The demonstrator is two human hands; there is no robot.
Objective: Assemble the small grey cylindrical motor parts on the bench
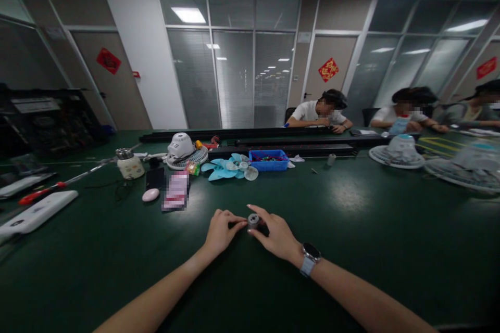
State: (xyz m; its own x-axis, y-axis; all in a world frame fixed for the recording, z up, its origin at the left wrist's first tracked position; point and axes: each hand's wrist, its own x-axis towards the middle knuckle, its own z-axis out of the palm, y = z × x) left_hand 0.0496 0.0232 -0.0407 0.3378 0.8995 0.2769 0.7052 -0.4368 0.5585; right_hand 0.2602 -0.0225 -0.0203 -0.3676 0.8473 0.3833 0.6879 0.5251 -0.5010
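A small grey metal cylinder [253,222] with holes in its top face stands upright on the green table in front of me. My right hand [275,234], with a watch [310,257] at its wrist, curls around it, thumb at the near side and fingers at the far side. From the left, my left hand [222,230] pinches thumb and forefinger together right beside the cylinder. Its fingertips appear to touch the cylinder's side; whatever lies between them is too small to make out.
Beyond my hands lie blue fan blades [222,168], a blue tray [269,166] of small parts and a white fan housing [180,146]. Left are a phone [175,191], a mug [130,166] and a screwdriver [42,193]. Several people sit across the table [375,250].
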